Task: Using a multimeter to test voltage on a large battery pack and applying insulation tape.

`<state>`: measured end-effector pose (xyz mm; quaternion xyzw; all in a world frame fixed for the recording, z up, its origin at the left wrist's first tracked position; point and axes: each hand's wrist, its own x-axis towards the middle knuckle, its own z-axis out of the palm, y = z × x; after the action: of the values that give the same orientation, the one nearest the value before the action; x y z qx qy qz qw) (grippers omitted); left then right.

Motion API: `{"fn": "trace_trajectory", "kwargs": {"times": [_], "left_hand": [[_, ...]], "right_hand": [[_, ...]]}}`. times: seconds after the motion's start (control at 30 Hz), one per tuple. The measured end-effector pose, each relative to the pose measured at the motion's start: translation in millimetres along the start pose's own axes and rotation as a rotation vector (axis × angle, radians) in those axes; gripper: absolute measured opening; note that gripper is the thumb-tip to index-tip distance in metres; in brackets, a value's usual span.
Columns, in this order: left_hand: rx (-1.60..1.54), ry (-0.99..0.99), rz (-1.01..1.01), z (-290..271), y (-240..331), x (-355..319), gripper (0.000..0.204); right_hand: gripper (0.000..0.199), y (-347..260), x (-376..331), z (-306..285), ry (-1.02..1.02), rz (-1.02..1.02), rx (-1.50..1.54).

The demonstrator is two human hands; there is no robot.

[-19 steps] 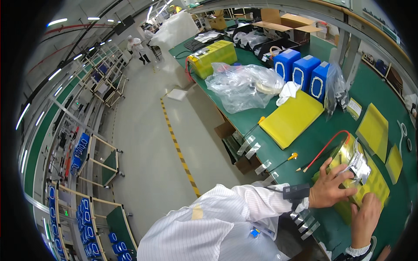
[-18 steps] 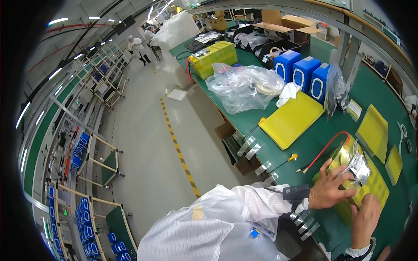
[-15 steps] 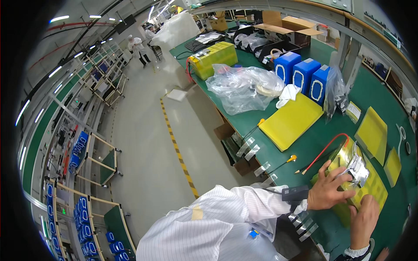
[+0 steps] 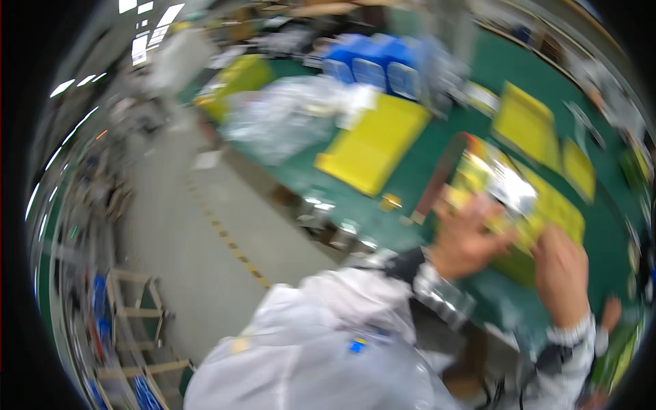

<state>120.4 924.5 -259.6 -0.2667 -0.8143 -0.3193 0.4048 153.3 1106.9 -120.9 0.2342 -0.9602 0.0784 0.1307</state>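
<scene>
The picture is smeared by motion. A flat yellow pack (image 4: 547,205) with a silvery label (image 4: 512,188) lies on the green table (image 4: 437,102) at the right. My left hand (image 4: 465,239) grips the pack's near left edge, fingers spread over it. My right hand (image 4: 564,273) presses on the pack's near right part. A red cable (image 4: 434,181) curves along the pack's left side. White sleeves with dark cuffs cover both forearms.
A large yellow sheet (image 4: 372,147) lies left of the pack, with clear plastic bags (image 4: 287,116) and blue containers (image 4: 372,65) behind it. Two more yellow pads (image 4: 526,119) lie farther right. The table's left edge drops to a grey floor with a dashed yellow line (image 4: 225,236).
The view has swung and blurred, bringing the table closer and more central. Both hands stay on the yellow pack much as before.
</scene>
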Motion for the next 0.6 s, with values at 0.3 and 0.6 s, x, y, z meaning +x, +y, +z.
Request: {"fn": "trace_trajectory", "kwargs": {"times": [0.3, 0.6], "left_hand": [[0.055, -0.039, 0.055, -0.1, -1.4, 5.7, 0.036], [0.075, -0.058, 0.06, -5.5, -0.3, 1.2, 0.04]], "right_hand": [[0.014, 16.7, 7.7, -12.7, -0.104, 0.034, 0.043], [0.016, 21.4, 10.9, -8.0, -0.111, -0.039, 0.034]]}}
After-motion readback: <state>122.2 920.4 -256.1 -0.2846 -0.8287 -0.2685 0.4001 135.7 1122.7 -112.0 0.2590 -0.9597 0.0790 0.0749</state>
